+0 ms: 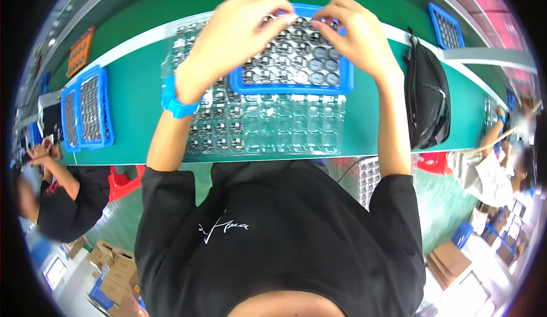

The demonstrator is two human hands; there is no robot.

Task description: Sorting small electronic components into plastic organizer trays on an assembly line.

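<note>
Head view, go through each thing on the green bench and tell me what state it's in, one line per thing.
Blue plastic tray: mostly filled with small round metal parts, a few cells empty at its right end.
Clear plastic blister sheet: parts in its left columns, right cells empty.
Left hand: fingertips down on the tray's parts.
Right hand: fingertips pinching at a part.
Black bag: lying on the bench, closed.
Two blue trays at left: filled, untouched.

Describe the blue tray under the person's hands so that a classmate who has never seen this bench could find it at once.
Start at the long green bench, then the clear blister sheet at its middle. The blue tray lies on that sheet's far half, under the left hand and right hand. Other blue trays lie at the bench's ends, untouched.
</note>
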